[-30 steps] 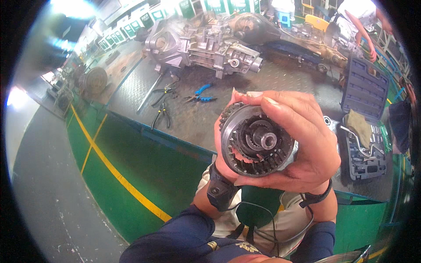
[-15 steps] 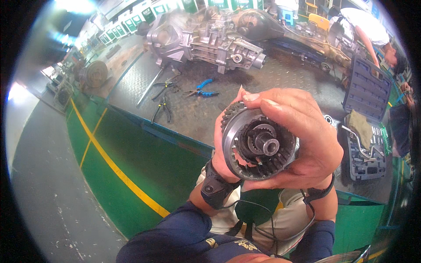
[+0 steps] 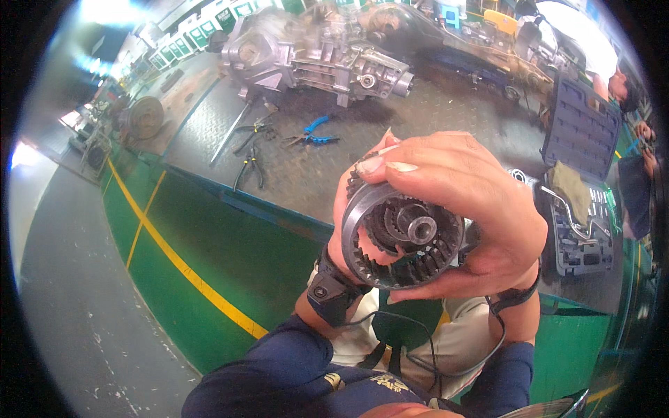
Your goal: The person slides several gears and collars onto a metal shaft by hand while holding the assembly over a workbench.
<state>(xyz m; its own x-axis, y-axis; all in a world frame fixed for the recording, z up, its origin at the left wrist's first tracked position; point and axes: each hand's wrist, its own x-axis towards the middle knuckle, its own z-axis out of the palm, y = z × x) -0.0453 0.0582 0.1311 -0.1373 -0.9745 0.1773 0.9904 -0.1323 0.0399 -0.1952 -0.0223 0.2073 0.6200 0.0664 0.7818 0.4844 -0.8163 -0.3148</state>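
Clock bearings are taken from the dark grey steel gear assembly (image 3: 411,224), held above the desk's near edge, its open internally toothed ring and hollow shaft end facing the viewer. The right hand (image 3: 484,202) clasps the ring from 3 o'clock, fingers over its top and thumb along its lower edge. The left hand (image 3: 337,244) lies against the far side at 9 o'clock; it is largely hidden, and how tightly its fingers close cannot be told.

On the dark textured metal desk (image 3: 293,177), a silver-grey cast metal housing (image 3: 327,70) stands at 11 o'clock. Blue-handled pliers (image 3: 322,139) lie between 10 and 11; two black-handled pliers (image 3: 249,159) and a slim straight metal rod (image 3: 231,134) lie at 10. An opened dark plastic tool case (image 3: 585,132) sits between 2 and 3, with an olive-brown cloth (image 3: 570,189) and a bent chrome handle (image 3: 571,223) on it.
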